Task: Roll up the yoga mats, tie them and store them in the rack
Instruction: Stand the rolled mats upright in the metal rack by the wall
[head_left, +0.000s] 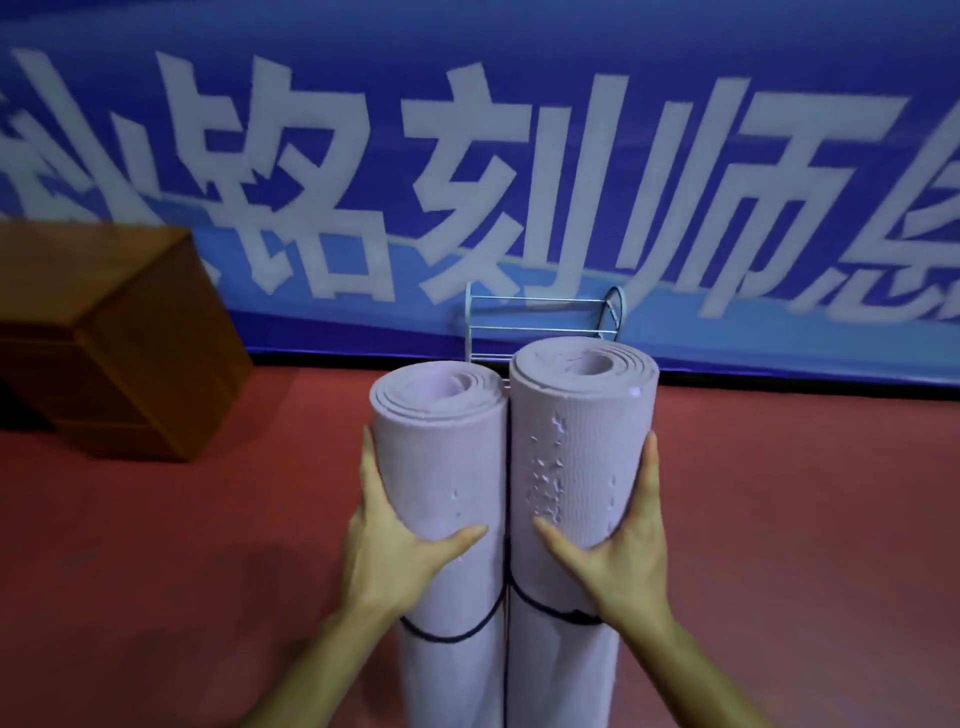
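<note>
Left yoga mat (447, 457) gripped by curled left hand (395, 545), right yoga mat (587, 441) by curled right hand (623, 551).

Indoor sports hall or gym, by the look of it. The red floor (156, 519) under you is smooth, court-type. Along the far wall hangs a long blue banner (519, 104) with huge white Chinese characters, reaching almost down to the floor. A white wire rack (540, 317) stands against it. To your left, a wooden box (130, 338) sits on the floor. In front of you are two rolled exercise mats, pale lilac: the left mat (441, 467) and the right mat (582, 457), each tied with black cord (452, 635).
</note>
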